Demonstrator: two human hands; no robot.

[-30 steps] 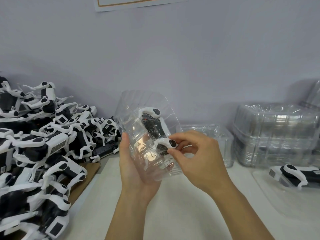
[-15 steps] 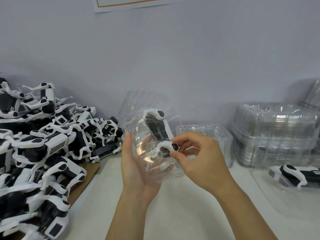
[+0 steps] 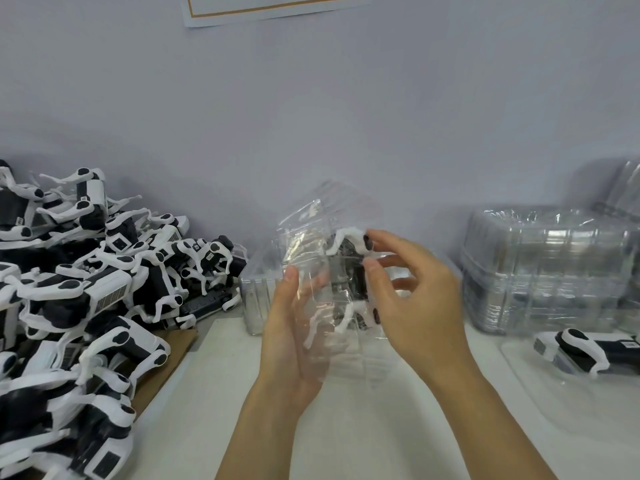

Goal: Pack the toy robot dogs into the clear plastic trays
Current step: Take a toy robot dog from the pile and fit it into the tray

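Pale wall behind a white desk [image 3: 346, 445], and over the middle of it a clear plastic tray [image 3: 332, 271] is held up in the air, tilted, with one black-and-white toy robot dog [image 3: 349, 271] lying in its moulded pocket. That dog looks mostly seated, though its white legs show at the top and bottom of the pocket and may still need tucking in. The left hand [image 3: 294, 327] cradles the tray from below and behind, palm up, thumb along the tray's left edge, fingers partly seen through the plastic. The right hand [image 3: 412, 299] comes in from the right with fingers loosely spread and bent, fingertips [image 3: 371, 263] at the dog's upper leg; whether they pinch it or only touch it is hard to tell through the blur. Around this, the work is far from over: a large heap of unpacked dogs [image 3: 86, 289] fills the left side, partly on cardboard [image 3: 166, 362]. A stack of empty trays [image 3: 554, 271] waits at the right by the wall, another empty tray [image 3: 256, 299] stands behind the hands, and one more dog [image 3: 585, 348] lies on a tray at the right edge.
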